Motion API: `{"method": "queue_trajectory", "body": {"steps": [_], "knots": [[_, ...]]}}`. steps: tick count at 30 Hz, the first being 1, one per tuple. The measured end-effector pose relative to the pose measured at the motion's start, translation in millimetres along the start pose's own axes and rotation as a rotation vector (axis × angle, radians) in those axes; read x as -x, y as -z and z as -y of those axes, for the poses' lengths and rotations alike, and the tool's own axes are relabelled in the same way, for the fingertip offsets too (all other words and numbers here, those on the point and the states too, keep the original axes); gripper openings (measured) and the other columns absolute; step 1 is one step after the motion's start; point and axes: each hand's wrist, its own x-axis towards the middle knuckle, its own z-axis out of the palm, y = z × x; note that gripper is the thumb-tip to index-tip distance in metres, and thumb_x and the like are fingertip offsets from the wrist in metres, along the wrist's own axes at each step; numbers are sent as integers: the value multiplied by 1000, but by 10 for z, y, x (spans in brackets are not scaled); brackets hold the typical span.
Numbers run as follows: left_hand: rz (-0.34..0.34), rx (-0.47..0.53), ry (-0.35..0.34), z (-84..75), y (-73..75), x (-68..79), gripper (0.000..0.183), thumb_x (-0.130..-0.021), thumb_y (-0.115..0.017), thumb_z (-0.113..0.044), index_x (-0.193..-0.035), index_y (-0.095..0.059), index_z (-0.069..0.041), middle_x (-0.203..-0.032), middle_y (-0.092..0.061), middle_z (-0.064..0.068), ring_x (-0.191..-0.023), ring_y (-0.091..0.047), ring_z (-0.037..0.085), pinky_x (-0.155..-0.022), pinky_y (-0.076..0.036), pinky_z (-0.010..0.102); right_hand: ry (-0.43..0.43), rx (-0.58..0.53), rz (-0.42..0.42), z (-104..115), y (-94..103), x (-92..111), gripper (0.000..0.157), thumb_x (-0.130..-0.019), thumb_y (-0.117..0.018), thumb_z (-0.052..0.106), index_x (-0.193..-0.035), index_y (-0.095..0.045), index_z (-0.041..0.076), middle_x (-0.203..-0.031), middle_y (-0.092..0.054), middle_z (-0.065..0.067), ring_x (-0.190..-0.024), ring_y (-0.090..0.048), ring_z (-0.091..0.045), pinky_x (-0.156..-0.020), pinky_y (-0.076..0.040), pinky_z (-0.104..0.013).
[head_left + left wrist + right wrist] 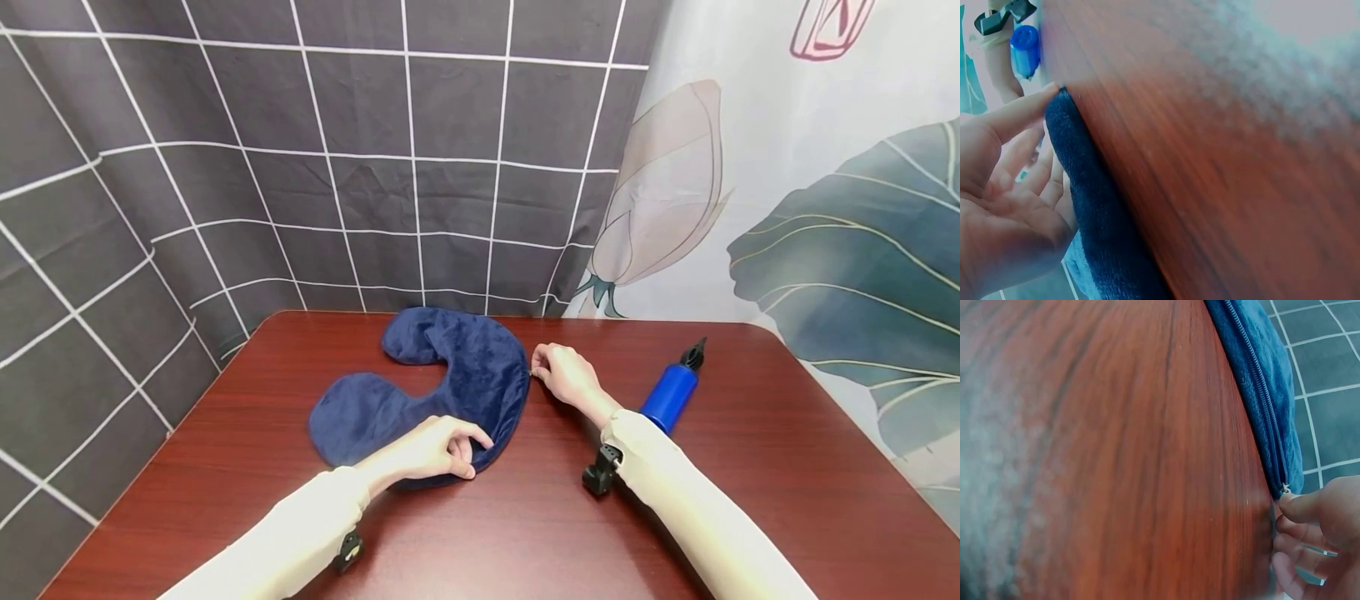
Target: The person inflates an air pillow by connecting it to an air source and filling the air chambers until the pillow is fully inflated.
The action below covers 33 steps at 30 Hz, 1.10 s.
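Note:
A navy-blue plush neck pillow [480,358], U-shaped, lies on the table with its opening to the left. My left hand [431,450] is over its near right edge, thumb low and fingers on top, gripping the fabric. In the left wrist view, the pillow edge [1097,206] runs beside the palm and fingers. At the pillow's right side, my right hand [566,375] pinches a small zipper pull [1285,489] between thumb and finger. The zipper [1257,381] follows the pillow's outer seam, its teeth seeming closed in the right wrist view.
A blue hand pump [670,396] with a black nozzle lies right of my right forearm, partly hidden by the sleeve. The reddish-brown wooden table [750,467] ends at a dark gridded curtain [360,192] and a white floral curtain [750,150].

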Motion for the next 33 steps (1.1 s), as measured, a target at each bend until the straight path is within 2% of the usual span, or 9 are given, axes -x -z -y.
{"method": "queue_trajectory", "body": {"steps": [7, 16, 33], "knots": [[42, 47, -6, 9, 20, -2, 40, -76, -77, -1, -115, -70, -9, -73, -67, -1, -61, -55, -1, -62, -47, 15, -6, 2, -15, -24, -2, -40, 12, -89, -70, 15, -83, -60, 14, -79, -58, -3, -73, -57, -23, -63, -44, -36], [81, 52, -10, 18, 19, 9, 37, -78, -76, -3, -114, -70, -11, -75, -68, -1, -63, -54, -2, -64, -46, 15, -19, 2, -20, -76, -43, -73, 12, -89, -70, 15, -83, -60, 14, -79, -60, -2, -75, -59, -23, -64, -46, -38], [70, 54, 7, 0, 21, -1, 37, -77, -76, -2, -112, -71, -12, -73, -66, -3, -62, -52, -1, -63, -45, 16, 38, 79, -34, -159, -35, -319, 12, -90, -70, 17, -86, -59, 14, -85, -62, -4, -78, -60, -23, -69, -49, -41]]}}
